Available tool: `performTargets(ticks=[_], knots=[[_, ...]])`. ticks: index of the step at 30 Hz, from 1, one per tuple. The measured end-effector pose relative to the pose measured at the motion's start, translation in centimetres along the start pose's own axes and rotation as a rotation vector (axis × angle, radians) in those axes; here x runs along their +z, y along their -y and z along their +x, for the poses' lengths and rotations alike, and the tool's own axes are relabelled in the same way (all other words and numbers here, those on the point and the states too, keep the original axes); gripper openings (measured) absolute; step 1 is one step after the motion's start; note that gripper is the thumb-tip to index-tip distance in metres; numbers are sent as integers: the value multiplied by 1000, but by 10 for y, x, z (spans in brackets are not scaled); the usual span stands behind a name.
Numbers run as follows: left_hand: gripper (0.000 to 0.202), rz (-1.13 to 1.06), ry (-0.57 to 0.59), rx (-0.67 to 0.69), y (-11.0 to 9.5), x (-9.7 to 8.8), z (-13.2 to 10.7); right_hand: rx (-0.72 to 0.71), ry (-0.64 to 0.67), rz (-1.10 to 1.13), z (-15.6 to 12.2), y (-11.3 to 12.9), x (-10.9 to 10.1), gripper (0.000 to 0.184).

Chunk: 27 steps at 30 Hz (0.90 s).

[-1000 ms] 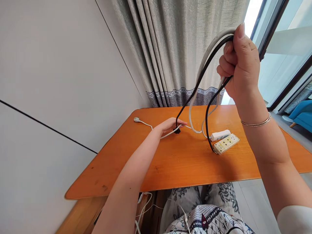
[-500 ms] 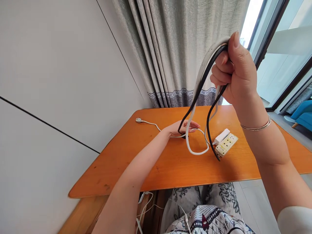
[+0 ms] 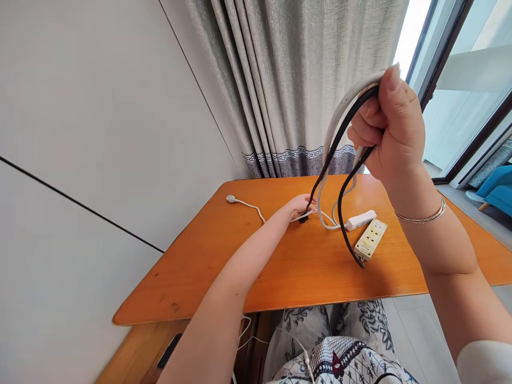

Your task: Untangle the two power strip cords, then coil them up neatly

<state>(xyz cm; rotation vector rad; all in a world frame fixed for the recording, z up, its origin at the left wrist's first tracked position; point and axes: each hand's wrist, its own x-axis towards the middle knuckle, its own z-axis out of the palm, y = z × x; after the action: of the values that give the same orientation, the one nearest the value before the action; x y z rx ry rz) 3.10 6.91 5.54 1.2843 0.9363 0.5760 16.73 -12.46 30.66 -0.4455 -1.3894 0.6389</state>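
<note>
My right hand point(image 3: 394, 122) is raised above the table, its fist closed round a bundle of a thick white cable point(image 3: 333, 120) and a black cable point(image 3: 330, 156). Both hang in loops from it. Low over the tabletop, my left hand point(image 3: 303, 205) has its fingers curled on the white cable, partly hidden behind the wrist. Just beneath that hand shows a black plug point(image 3: 304, 218) at the black cable's end. The black cable's other end runs to a yellowed power strip point(image 3: 371, 240). Beside it lies a white power strip point(image 3: 361, 220), joined to the white cable.
A white plug point(image 3: 231, 199) lies at the table's far left on its cord. The orange wooden table point(image 3: 200, 256) meets a white wall panel point(image 3: 80, 133) on the left. Behind it hangs a grey curtain point(image 3: 296, 80). A dark phone-like object point(image 3: 169, 349) rests below the table's left edge.
My left hand has moved slightly right, its fingers going from stretched to curled on the white cable. My right hand has dropped a little. The white loop is smaller, and the white strip has turned.
</note>
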Motion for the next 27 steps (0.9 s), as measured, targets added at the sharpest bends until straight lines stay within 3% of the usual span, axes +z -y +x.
performTargets(ticks=[3,8,16,22,27], knots=[[40,50,-86,-50,8,-7,10,-40,50,59,-3,0,1,65],[37,68,-142,-72,12,-18,9,-37,-62,34,9,0,-11,55],[31,8,-259,43,4,-47,-2,25,-281,86,25,-3,-27,48],[31,66,-362,188,15,-53,-2,-30,-407,95,31,13,-28,47],[20,260,-336,278,14,-53,-10,57,-310,-55,40,1,-34,44]])
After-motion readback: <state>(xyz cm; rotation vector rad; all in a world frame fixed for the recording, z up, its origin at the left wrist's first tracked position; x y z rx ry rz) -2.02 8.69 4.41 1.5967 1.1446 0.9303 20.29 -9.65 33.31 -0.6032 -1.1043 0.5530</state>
